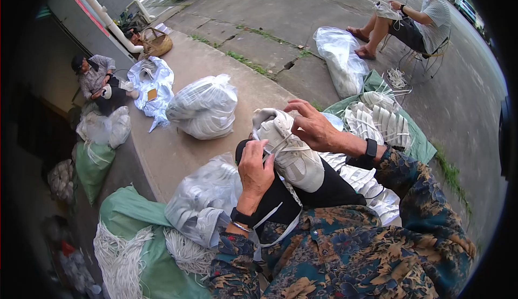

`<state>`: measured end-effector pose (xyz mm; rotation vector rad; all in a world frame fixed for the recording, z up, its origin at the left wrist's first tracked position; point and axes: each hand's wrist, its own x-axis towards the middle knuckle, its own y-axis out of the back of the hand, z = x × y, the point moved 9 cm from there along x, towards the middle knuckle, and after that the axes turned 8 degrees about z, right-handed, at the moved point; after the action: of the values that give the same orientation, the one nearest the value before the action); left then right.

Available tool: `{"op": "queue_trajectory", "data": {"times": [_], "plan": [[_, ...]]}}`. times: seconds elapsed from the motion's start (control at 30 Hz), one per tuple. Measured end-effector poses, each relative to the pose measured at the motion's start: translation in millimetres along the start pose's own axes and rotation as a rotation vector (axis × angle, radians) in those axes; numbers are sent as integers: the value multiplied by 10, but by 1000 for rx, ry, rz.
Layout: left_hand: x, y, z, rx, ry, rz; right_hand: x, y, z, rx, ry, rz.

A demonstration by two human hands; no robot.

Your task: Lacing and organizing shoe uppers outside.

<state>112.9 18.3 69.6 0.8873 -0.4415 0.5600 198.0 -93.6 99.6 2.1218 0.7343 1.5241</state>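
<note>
A white-and-cream sneaker (305,170) rests on my black-trousered lap, its toe toward me and its collar away. White laces cross its tongue. On its left side, my left hand (256,170) is closed in a pinch on the shoelace by the eyelets. My right hand (317,129) bends over the right eyelet row, thumb and fingers closed on the lace there; its fingertips are partly hidden. A loose white lace (280,234) hangs across my lap below the left wrist.
Left of me lie a clear bag (202,204) and a green sack (124,207) with white lace bundles (116,258). Shoe uppers (377,121) lie on green sacking at right. A filled bag (204,107) sits ahead. Two people (96,80) (426,18) sit working farther off.
</note>
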Motion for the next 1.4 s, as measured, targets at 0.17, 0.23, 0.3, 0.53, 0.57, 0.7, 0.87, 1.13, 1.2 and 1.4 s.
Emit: {"op": "queue_trajectory", "data": {"times": [0.17,0.23,0.3,0.53,0.57,0.7,0.87,1.13,1.2,1.4], "plan": [[61,-170,78,-267,47,-63,-103,-228,0,417,-238,-129],[6,-270,-27,-260,112,-95,-214,-247,278,362,-332,-133],[-40,-293,-13,-237,189,-125,-233,-272,326,310,-353,-203],[-384,-706,1347,-610,-118,-528,-32,-532,200,-23,-150,-602],[-348,-771,1182,-569,36,-545,-3,-524,228,-25,-154,-599],[-471,-776,-89,-457,648,-362,73,-685,154,-73,-94,-757],[-238,-530,-386,-541,847,-78,12,-703,229,-8,-63,-820],[129,-564,-277,-52,190,-17,37,-564,143,130,-26,-561],[125,-647,-357,-62,350,-172,39,-494,118,120,-64,-594],[-70,-34,-468,191,431,-200,-5,-564,258,128,-162,-568]]}}
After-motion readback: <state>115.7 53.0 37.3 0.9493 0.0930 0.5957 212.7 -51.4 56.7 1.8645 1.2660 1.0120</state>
